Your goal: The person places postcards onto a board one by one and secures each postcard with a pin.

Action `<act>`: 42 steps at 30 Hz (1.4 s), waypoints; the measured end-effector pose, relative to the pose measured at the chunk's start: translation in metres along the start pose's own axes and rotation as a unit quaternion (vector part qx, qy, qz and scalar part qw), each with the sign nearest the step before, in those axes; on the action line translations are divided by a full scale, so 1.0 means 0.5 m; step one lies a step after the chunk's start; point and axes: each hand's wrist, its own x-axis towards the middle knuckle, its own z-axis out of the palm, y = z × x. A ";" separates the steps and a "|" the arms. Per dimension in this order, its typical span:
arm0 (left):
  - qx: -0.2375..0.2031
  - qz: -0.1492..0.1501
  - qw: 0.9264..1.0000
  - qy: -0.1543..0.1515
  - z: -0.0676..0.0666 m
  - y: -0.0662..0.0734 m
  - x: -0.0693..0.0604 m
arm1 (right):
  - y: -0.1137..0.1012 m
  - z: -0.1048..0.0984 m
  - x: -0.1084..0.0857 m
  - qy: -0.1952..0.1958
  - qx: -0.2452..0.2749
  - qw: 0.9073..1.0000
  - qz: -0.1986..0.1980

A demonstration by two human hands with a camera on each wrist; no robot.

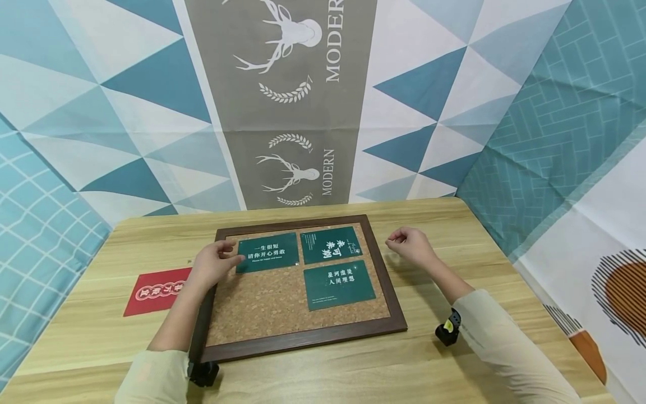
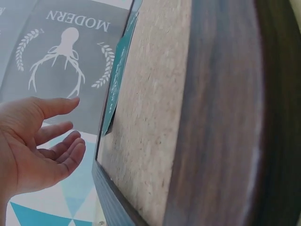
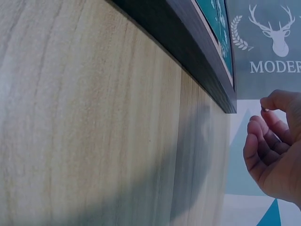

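Observation:
A cork board (image 1: 262, 308) with a dark brown frame lies on the table, three green cards on it: one at upper left (image 1: 267, 252), one at upper right (image 1: 328, 244), one below that (image 1: 339, 285). My left hand (image 1: 214, 265) is over the board's left side by the upper-left card, fingers loosely bent and holding nothing; the left wrist view shows this hand (image 2: 40, 146) with thumb and fingers apart. To the right of the frame, my right hand (image 1: 413, 248) pinches a tiny object between thumb and forefinger; it looks like a pin (image 3: 265, 109) in the right wrist view.
A red card (image 1: 153, 292) with pale print lies on the wooden table (image 1: 353, 370) left of the board, partly behind my left forearm. Patterned cloth with deer heads and triangles (image 1: 298, 123) hangs behind the table. Each wrist bears a small black camera.

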 end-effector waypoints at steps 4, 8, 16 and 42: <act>-0.001 0.003 1.000 -0.002 0.006 0.003 0.000 | -0.003 0.001 -0.001 -0.011 0.001 1.000 -0.007; -0.005 0.006 1.000 -0.011 0.012 0.006 -0.001 | -0.006 0.002 -0.003 -0.019 0.007 1.000 -0.009; -0.004 0.010 1.000 -0.024 0.015 0.015 -0.003 | -0.008 0.002 -0.003 -0.015 0.018 1.000 -0.007; 0.035 0.090 0.994 -0.040 0.060 0.070 -0.009 | -0.026 0.014 -0.010 -0.046 0.025 0.998 -0.026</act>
